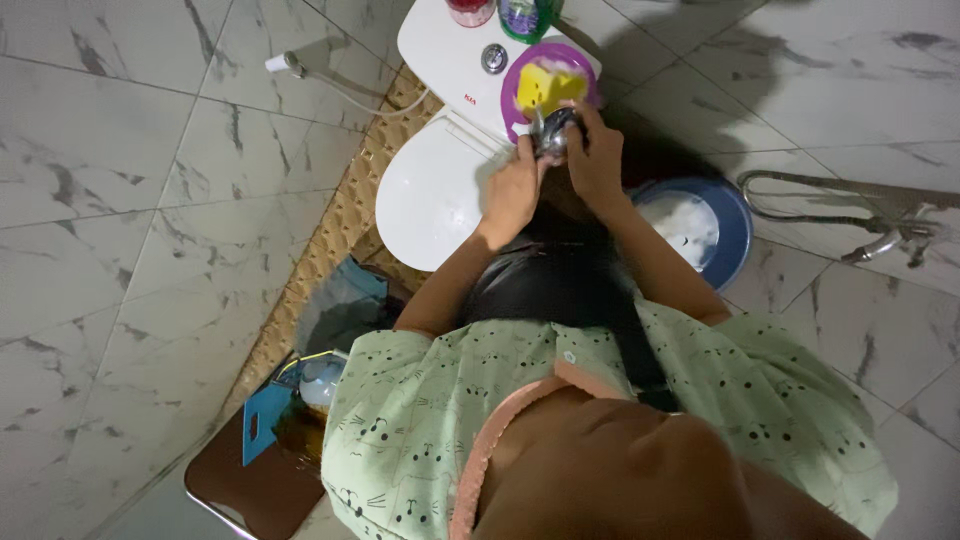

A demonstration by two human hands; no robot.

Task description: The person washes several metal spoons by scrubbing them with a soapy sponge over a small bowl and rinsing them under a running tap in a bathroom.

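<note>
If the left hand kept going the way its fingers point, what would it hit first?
Likely the shiny metal object that the left hand already touches; just past it is the purple bowl with a yellow sponge. Depth is hard to judge.

The floor [120, 230] is white marble-pattern tile with grey veins. A white toilet [440, 180], lid shut, stands on a woven brown mat [330, 250] that extends along the toilet's left side. On the toilet's tank top sit a purple dish [515, 80] holding a yellow sponge [545, 85], and two containers at the rear edge. A blue basin [735, 220] with white contents rests on the tile just right of the toilet. A brown stool [250, 490] stands in front of the toilet, well apart.
</note>
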